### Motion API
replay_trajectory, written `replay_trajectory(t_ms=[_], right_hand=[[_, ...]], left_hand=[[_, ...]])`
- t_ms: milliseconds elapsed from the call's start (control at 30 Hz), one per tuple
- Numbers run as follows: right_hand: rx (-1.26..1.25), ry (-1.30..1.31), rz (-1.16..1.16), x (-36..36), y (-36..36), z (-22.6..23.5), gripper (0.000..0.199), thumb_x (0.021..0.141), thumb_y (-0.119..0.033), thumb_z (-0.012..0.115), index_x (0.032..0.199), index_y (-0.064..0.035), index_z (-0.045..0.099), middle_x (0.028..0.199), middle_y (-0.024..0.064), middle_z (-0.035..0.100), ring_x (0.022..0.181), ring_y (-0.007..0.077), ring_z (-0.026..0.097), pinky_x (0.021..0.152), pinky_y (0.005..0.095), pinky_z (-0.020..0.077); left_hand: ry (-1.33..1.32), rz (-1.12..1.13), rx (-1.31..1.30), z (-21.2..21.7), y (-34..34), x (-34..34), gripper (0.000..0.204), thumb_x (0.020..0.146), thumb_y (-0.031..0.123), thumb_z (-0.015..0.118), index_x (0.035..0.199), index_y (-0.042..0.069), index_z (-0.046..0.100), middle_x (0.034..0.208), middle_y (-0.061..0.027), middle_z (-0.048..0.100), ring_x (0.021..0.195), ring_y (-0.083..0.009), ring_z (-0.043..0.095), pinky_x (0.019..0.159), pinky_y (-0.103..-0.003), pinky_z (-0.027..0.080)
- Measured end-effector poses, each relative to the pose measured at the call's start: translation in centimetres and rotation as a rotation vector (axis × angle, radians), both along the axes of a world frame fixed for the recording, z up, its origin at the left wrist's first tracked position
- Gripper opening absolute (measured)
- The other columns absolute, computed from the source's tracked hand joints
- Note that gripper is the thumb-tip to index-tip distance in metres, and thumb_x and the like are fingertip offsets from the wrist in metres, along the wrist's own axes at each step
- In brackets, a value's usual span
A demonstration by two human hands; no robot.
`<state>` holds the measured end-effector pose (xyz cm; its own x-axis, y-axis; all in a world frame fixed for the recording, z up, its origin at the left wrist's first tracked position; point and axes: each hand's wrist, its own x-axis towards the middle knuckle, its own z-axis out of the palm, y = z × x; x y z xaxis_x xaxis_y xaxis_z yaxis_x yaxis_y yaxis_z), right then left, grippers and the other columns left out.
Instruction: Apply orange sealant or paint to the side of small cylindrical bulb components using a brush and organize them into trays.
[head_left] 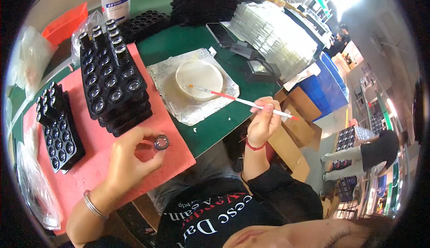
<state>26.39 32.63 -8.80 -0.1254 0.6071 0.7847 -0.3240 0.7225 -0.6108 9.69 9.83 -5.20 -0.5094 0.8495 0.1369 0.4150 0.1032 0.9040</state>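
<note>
Between the thumb and fingers of my left hand (135, 155) is a small round black lens piece (161, 142), held over the pink foam mat (172, 169). My right hand (265, 121) pinches a thin paintbrush (242, 100) with a white and red handle. Its tip reaches over a shallow round dish (218, 80) with pale contents; whether it touches them I cannot tell. The dish sits on a paper-covered square (181, 113). Beyond my left hand stands a stack of black trays (118, 113) filled with lens pieces, some standing up in columns. A smaller black tray (67, 151) of lens pieces lies further left.
At the back are a white tin can (115, 5), an orange-red bin (67, 23) and piled black trays (206, 1). Clear plastic trays (273, 35), a phone (220, 34) and a small dark device (262, 67) lie back right. Cardboard boxes (295, 151) and blue crates (320, 89) stand right; a person (376, 151) is beyond.
</note>
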Motion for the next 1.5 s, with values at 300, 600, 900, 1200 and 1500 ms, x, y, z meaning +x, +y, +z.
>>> replay_trajectory(t_ms=[300,600,900,1200,1500], right_hand=[[-0.020,0.022,-0.047,0.1,0.2,-0.5,0.028,0.092,-0.023,0.037,0.079,-0.0011,0.049,0.073,0.0072,0.048,0.063,0.0126,0.043,0.060,0.0249,0.0359],[-0.328,0.411,0.591,-0.5,-2.0,-1.0,0.024,0.091,-0.028,0.042,0.080,-0.0081,0.049,0.071,-0.0009,0.049,0.063,0.0114,0.037,0.059,0.0251,0.0335],[-0.353,0.380,0.614,-1.9,-3.1,-1.8,0.026,0.091,-0.029,0.042,0.074,-0.0094,0.043,0.061,-0.0019,0.041,0.058,0.0088,0.031,0.052,0.0223,0.0262],[-0.273,0.361,0.505,-2.2,-3.0,-2.3,0.025,0.091,-0.026,0.039,0.076,-0.0067,0.043,0.061,0.0019,0.039,0.056,0.0115,0.036,0.050,0.0239,0.0281],[-0.261,0.348,0.438,-2.1,-2.9,-2.6,0.024,0.091,-0.026,0.039,0.076,-0.0072,0.043,0.060,0.0011,0.039,0.056,0.0111,0.036,0.051,0.0239,0.0286]], left_hand=[[-0.432,0.064,0.142,-0.6,-0.2,-0.7,0.023,0.075,0.004,0.063,0.095,-0.003,0.055,0.085,-0.0050,0.059,0.075,-0.0101,0.057,0.067,-0.024,0.049],[-0.489,0.048,0.094,-0.7,-0.1,-1.2,0.023,0.075,0.009,0.066,0.093,-0.002,0.057,0.078,-0.0025,0.059,0.069,-0.0077,0.057,0.063,-0.021,0.048],[-0.482,0.059,0.096,-0.6,-0.2,-1.3,0.023,0.075,0.011,0.066,0.093,-0.001,0.057,0.080,-0.0024,0.060,0.070,-0.0070,0.057,0.066,-0.022,0.047],[-0.474,0.019,0.160,-0.7,-0.3,-1.1,0.026,0.079,0.009,0.061,0.101,-0.003,0.054,0.087,-0.0041,0.060,0.079,-0.0083,0.056,0.072,-0.023,0.047],[-0.517,-0.064,0.192,-1.0,-0.2,-1.1,0.029,0.083,0.008,0.056,0.108,-0.004,0.051,0.095,-0.0060,0.059,0.084,-0.0095,0.055,0.076,-0.025,0.046]])
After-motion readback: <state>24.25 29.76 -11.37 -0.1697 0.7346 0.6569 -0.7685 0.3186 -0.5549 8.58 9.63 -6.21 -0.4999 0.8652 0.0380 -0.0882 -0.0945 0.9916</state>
